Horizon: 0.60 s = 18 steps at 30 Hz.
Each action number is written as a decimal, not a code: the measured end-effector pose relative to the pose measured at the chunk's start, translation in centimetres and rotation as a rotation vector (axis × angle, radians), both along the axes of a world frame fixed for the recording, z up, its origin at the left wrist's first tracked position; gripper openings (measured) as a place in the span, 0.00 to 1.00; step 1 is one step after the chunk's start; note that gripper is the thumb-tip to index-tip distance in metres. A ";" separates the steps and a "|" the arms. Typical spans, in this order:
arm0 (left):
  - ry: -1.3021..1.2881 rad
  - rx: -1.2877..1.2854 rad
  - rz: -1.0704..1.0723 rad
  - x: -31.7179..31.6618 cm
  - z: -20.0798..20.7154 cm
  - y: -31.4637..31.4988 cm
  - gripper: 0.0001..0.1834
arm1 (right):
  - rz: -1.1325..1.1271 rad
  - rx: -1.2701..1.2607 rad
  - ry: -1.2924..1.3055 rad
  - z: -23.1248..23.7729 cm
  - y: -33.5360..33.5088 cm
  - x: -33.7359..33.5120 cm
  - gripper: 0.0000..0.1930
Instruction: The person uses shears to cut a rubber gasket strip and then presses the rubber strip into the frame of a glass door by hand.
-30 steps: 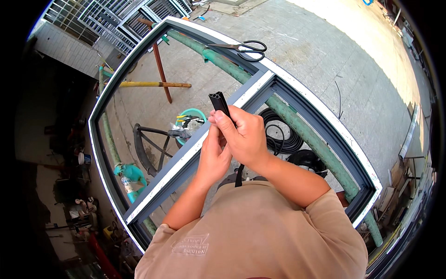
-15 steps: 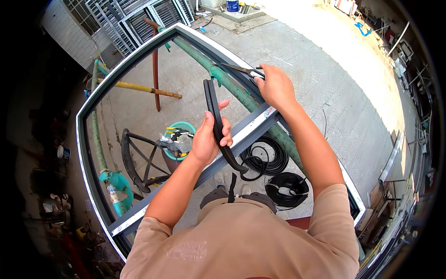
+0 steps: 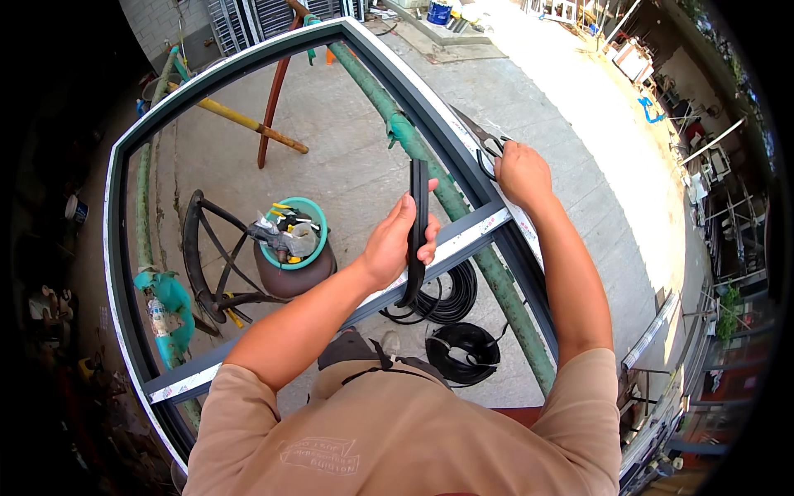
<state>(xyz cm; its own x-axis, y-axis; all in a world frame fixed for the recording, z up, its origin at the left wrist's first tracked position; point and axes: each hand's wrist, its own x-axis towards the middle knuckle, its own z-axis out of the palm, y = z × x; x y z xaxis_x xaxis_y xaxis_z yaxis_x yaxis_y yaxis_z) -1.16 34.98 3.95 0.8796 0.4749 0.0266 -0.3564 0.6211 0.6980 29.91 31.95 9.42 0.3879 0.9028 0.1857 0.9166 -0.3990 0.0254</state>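
My left hand (image 3: pixel 397 241) is closed round a black rubber sealing strip (image 3: pixel 418 198), whose cut end points up and away from me. The strip's lower part hangs down past the crossbar of a grey and white window frame (image 3: pixel 447 246). In my right hand (image 3: pixel 524 174) is a pair of scissors (image 3: pixel 488 147) with dark handles, held by the loops over the frame's right edge. Its blades point away to the upper left, apart from the strip. The frame lies flat in front of me on green pipe supports (image 3: pixel 430 168).
Below the frame stand a teal basin of tools (image 3: pixel 322 223), a coil of black strip (image 3: pixel 451 298) and a black tub (image 3: pixel 463 354). A curved black tubular piece (image 3: pixel 198 248) leans left of the basin. Metal grilles (image 3: pixel 236 25) are stacked at the far left.
My view has shifted to the right. The scissors in my right hand have moved outward over the frame's right edge. My left hand still holds the strip, now more upright.
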 end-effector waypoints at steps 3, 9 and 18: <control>-0.013 0.103 -0.003 0.0 -0.1 -0.7 0.36 | -0.032 0.118 0.246 3.3 -4.6 -4.2 0.18; 0.001 0.158 -0.004 0.6 -0.2 -1.2 0.31 | -0.138 0.323 0.971 3.2 -14.7 -12.1 0.15; 0.092 0.481 0.033 0.4 0.0 -2.3 0.39 | -0.164 0.403 0.981 -0.6 -20.5 -17.0 0.25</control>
